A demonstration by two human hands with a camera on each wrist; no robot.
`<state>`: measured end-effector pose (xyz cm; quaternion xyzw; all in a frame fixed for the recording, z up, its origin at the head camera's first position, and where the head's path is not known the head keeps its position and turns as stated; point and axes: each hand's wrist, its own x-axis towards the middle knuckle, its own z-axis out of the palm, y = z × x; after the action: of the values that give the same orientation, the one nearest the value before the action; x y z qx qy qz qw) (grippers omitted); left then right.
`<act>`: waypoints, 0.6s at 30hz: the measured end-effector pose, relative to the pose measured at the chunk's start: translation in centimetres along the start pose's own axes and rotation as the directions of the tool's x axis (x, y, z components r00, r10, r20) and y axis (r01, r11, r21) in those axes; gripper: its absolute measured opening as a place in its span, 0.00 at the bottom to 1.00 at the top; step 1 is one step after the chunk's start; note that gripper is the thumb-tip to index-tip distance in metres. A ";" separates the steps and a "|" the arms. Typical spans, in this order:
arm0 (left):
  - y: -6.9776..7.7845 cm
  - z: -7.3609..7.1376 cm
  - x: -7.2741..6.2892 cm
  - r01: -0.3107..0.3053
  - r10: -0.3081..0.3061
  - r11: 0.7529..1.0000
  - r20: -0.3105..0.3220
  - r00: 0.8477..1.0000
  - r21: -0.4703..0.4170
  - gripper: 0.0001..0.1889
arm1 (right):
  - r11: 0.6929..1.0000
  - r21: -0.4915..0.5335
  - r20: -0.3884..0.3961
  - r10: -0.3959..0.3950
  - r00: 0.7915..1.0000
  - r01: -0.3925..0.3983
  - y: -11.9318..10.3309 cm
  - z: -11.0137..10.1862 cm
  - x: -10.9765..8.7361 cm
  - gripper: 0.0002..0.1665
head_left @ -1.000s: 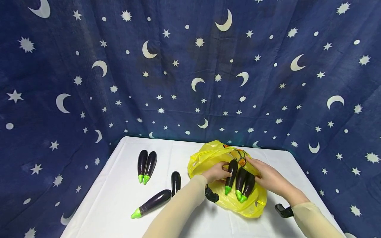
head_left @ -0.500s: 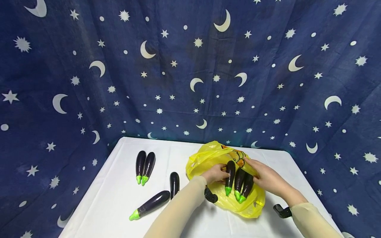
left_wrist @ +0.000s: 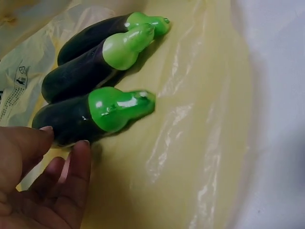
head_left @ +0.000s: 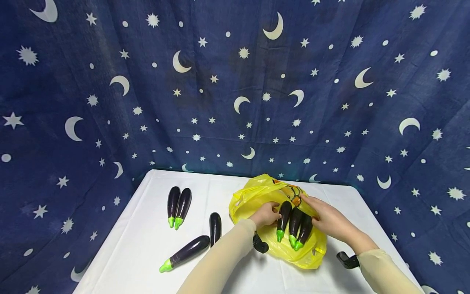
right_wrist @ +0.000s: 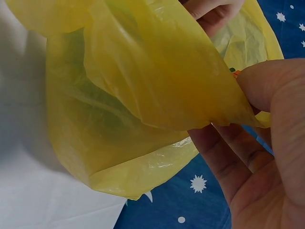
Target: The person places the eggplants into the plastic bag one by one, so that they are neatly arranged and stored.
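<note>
A yellow plastic bag (head_left: 257, 196) lies with its mouth spread, and three eggplants with green stems lie side by side in it. My left hand (head_left: 266, 214) reaches into the mouth beside the leftmost eggplant (head_left: 284, 216). In the left wrist view, the thumb and fingertips stay right at that eggplant (left_wrist: 66, 119), loosely parted and not curled round it. My right hand (head_left: 332, 218) pinches the bag's edge on the right; in the right wrist view, the thumb and fingers of that hand (right_wrist: 267, 162) hold the yellow film (right_wrist: 157, 71) between them.
On the white table (head_left: 128, 245), a pair of eggplants (head_left: 179, 207) lies at the left. Nearer, one eggplant (head_left: 187, 253) lies slanted and another (head_left: 215, 228) is partly hidden by my left sleeve. A blue star-patterned cloth (head_left: 220, 81) hangs behind the table.
The leftmost eggplant in the bag has settled slightly lower toward the other two. My left fingers have loosened from it and drawn a little left. My right hand keeps its place on the bag.
</note>
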<state>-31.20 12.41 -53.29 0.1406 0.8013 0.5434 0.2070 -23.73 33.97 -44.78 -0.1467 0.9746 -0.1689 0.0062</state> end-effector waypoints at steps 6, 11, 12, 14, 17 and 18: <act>-0.2 -0.1 -0.2 -0.013 0.013 1.000 0.012 1.000 -0.019 0.20 | 1.000 -0.005 -0.004 -0.008 1.000 0.008 0.1 0.0 -0.1 0.45; 0.0 -0.3 -0.6 -0.016 0.017 0.999 0.019 1.000 -0.045 0.22 | 1.000 -0.005 -0.004 -0.010 1.000 0.010 0.1 -0.1 0.0 0.45; 0.1 -0.3 -0.7 -0.012 0.012 0.999 0.017 1.000 -0.047 0.22 | 1.000 -0.003 -0.001 -0.008 1.000 0.008 0.1 -0.1 0.0 0.45; 0.3 -0.4 -0.8 -0.003 0.004 0.999 0.011 1.000 -0.050 0.22 | 1.000 0.001 0.003 -0.004 1.000 0.004 0.0 -0.1 0.0 0.46; 0.6 -0.5 -0.8 -0.013 0.013 0.999 0.004 1.000 -0.047 0.22 | 1.000 0.005 0.004 -0.003 1.000 0.003 0.0 -0.1 0.0 0.46; 0.7 -0.6 -0.8 -0.021 0.021 0.999 0.007 1.000 -0.044 0.23 | 1.000 0.006 0.005 -0.003 1.000 0.003 0.0 -0.1 0.0 0.46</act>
<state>-30.75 11.84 -52.26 0.1463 0.7869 0.5625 0.2072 -23.76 34.03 -44.67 -0.1484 0.9739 -0.1714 0.0087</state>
